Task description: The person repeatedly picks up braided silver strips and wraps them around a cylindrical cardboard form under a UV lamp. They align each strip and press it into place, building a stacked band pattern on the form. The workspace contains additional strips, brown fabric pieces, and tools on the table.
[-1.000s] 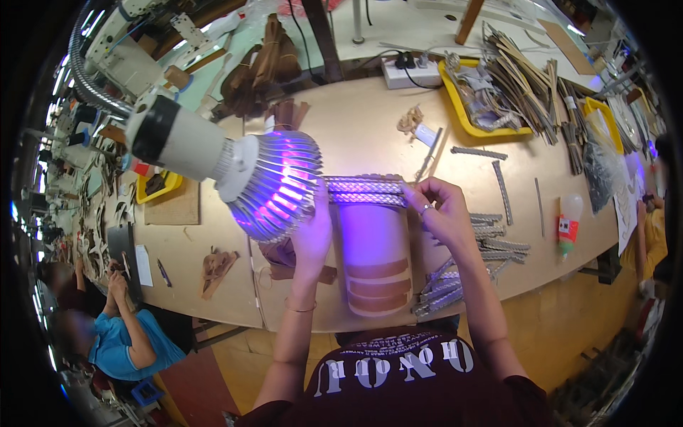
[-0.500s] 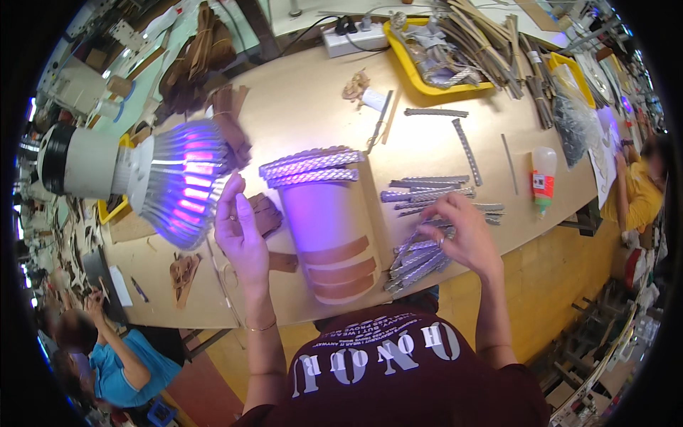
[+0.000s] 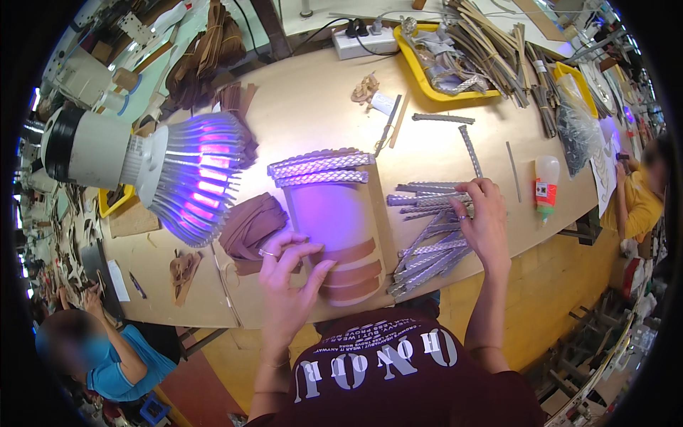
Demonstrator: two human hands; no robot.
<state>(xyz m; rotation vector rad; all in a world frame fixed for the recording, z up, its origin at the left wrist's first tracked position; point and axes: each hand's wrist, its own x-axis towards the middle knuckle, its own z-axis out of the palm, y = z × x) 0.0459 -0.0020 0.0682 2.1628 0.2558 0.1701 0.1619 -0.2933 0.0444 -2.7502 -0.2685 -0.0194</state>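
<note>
Left hand (image 3: 288, 274) rests on the board (image 3: 334, 220), fingers spread, gripping nothing. Right hand (image 3: 486, 222), at 3 o'clock, fingers curled onto braided strips (image 3: 427, 203); grasp indeterminate.

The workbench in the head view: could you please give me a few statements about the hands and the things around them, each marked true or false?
1. The right hand rests on the pile of braided strips. True.
2. The left hand holds the glue bottle. False: the bottle stands apart, beyond the right hand; the left hand is at the brown bands on the board.
3. The lamp glows violet. True.
4. The yellow tray lies between the two hands. False: it sits at the far edge of the table.
5. Braided strips lie across the far end of the board. True.
</note>
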